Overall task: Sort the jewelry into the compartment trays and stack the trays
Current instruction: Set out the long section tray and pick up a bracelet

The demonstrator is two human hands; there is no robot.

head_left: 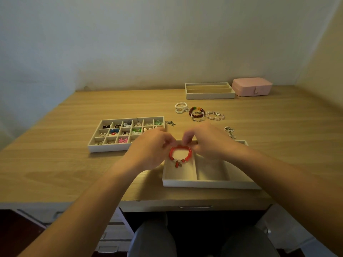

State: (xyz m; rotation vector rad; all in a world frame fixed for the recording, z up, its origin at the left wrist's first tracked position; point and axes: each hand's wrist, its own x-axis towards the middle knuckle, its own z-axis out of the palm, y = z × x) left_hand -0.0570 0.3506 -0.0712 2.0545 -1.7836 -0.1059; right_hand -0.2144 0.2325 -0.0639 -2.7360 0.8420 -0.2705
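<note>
Left hand [150,147]: fingers curled, pinching the top left of the red bead bracelet [180,154].
Right hand [207,141]: fingers curled, pinching the top right of the same bracelet.
Red bead bracelet: spread into a loop between both hands, over the left compartment of the near tray [209,183], small charms at its lower edge; contact with the tray floor impossible to tell.
Near tray: cream, wide compartments, close to the front edge of the table [74,173], right part hidden under the right forearm.
Grid tray [104,148]: left of the near tray, 3 rows of small cells, many holding small coloured pieces.
Slot tray [209,96]: at the back, long narrow slots, just beside the pink case [251,87].
Loose bracelets: pearl bracelet [180,107], dark red bracelet [196,111] and pale pink bracelet [215,115], on the table between the slot tray and the hands.
Silver chain [230,132]: on the table, beyond the right wrist.
</note>
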